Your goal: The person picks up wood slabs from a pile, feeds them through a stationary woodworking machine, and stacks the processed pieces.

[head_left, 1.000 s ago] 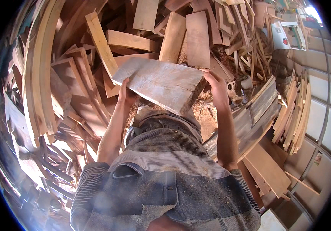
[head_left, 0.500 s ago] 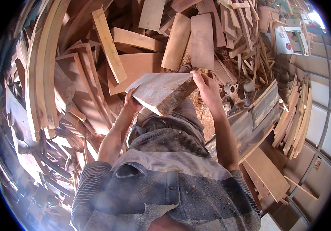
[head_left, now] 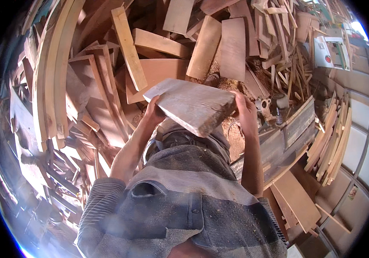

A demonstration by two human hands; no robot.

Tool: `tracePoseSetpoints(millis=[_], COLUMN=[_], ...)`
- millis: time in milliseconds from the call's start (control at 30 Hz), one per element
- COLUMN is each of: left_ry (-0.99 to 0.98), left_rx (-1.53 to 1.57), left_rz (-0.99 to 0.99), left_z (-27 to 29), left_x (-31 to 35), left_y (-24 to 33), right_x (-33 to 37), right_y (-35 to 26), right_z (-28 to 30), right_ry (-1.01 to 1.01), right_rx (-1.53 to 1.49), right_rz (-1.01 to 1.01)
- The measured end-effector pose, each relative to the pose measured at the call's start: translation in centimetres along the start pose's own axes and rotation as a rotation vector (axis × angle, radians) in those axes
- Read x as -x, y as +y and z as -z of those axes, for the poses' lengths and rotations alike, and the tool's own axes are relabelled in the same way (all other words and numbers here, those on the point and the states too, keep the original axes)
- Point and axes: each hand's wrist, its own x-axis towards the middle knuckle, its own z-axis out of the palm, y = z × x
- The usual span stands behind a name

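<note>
A thick, greyish wooden board point(head_left: 191, 101) with a rough, weathered end is held up in front of my waist, between both hands. My left hand point(head_left: 155, 112) grips its left end, with the fingers partly hidden beneath the wood. At the opposite end my right hand point(head_left: 245, 112) closes round the rough edge, its thumb near the top corner. The board lies tilted, its broad upper face turned up towards me and its near long edge showing.
Beyond the board lies a heap of cut planks point(head_left: 204, 47) over sawdust. Long curved-looking boards point(head_left: 49, 73) stand at the left. To my right is a grey machine bed point(head_left: 279, 137) with metal parts, and past it a stack of narrow strips point(head_left: 330, 137).
The board has shifted slightly right and its upper face has turned more into view. Both hands moved along with it, still holding its ends.
</note>
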Motion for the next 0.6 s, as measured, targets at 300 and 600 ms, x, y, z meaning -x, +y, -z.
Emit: tracePoseSetpoints(millis=[300, 600], left_ry=[0.014, 0.189], left_rx=[-0.001, -0.178], left_rz=[0.009, -0.011], left_z=[-3.8, -3.9], left_x=[0.2, -2.0], left_y=[0.4, 1.5], right_x=[-1.4, -1.2], right_y=[6.5, 10.3], right_z=[3.7, 4.4], right_ry=[0.107, 0.100], right_rx=[-0.187, -0.230], right_rz=[0.010, -0.186])
